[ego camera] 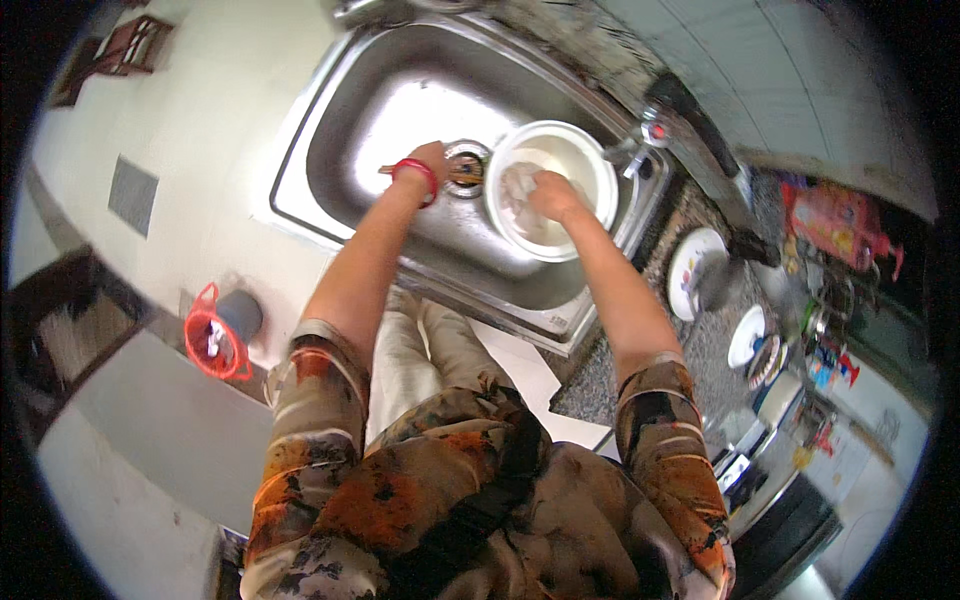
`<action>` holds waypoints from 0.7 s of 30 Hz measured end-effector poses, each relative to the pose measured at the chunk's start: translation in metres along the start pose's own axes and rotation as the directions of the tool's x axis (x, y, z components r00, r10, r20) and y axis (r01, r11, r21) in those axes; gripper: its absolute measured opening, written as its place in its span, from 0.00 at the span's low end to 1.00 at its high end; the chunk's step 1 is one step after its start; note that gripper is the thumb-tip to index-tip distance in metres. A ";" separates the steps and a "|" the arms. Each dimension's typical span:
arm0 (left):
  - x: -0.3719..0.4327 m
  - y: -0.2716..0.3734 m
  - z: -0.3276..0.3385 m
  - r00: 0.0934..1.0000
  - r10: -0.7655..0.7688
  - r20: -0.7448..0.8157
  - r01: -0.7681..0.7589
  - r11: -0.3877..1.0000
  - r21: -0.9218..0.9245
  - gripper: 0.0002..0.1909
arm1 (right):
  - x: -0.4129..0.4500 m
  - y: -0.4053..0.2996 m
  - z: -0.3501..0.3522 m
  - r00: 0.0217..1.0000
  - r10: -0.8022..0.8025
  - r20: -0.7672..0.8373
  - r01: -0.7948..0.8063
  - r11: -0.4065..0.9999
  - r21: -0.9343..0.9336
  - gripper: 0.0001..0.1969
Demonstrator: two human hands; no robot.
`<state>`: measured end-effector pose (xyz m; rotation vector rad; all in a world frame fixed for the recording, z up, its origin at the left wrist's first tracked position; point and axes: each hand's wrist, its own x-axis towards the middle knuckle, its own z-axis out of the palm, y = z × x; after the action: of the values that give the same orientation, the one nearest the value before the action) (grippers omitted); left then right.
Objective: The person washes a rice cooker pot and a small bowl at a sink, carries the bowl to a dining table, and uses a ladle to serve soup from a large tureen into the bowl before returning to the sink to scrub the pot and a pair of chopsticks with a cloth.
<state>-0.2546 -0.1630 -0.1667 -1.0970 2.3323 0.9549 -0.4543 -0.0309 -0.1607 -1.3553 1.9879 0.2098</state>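
Observation:
In the stainless steel sink point(341, 135), my left hand point(429, 159) is closed around thin brown sticks point(469, 179), likely chopsticks. Their ends show on both sides of the hand, one side over the round drain point(465, 150). A red bangle circles that wrist. To the right stands a white round basin point(497, 214) holding cloudy liquid. Inside it, my right hand point(556, 196) grips a pale, limp, translucent thing point(521, 199), whose kind I cannot tell. The fingertips of both hands are partly hidden.
A faucet point(654, 135) with a red mark reaches over the basin's right side. Flowered plates point(686, 281) and a white dish point(746, 337) sit on the granite counter point(600, 382). At the left are a red plastic basket point(196, 352) and a grey container point(240, 315).

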 end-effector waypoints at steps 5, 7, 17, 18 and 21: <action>-0.005 -0.008 0.001 0.972 -0.210 0.109 0.142 0.886 0.442 0.13 | -0.055 -0.037 -0.028 0.985 0.138 -0.108 -0.109 0.965 0.240 0.18; 0.004 -0.002 0.009 0.976 -0.175 0.128 0.053 0.766 0.641 0.13 | -0.072 -0.028 -0.019 0.931 0.070 -0.359 0.099 0.897 0.431 0.15; -0.012 -0.031 0.003 0.971 -0.009 0.237 -0.102 0.887 0.451 0.12 | -0.152 -0.065 -0.126 0.717 0.270 -0.643 0.218 0.789 0.574 0.19; -0.014 -0.035 -0.004 0.972 -0.033 0.231 -0.080 0.883 0.462 0.12 | -0.149 -0.068 -0.131 0.716 0.269 -0.644 0.226 0.783 0.579 0.19; -0.029 -0.035 -0.032 0.969 -0.103 0.223 -0.021 0.870 0.492 0.13 | -0.145 -0.077 -0.138 0.764 0.269 -0.587 0.059 0.877 0.478 0.19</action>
<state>-0.2115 -0.1874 -0.1422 -0.7658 2.1620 0.4033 -0.4230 -0.0250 0.0513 -1.0525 2.4493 -0.7593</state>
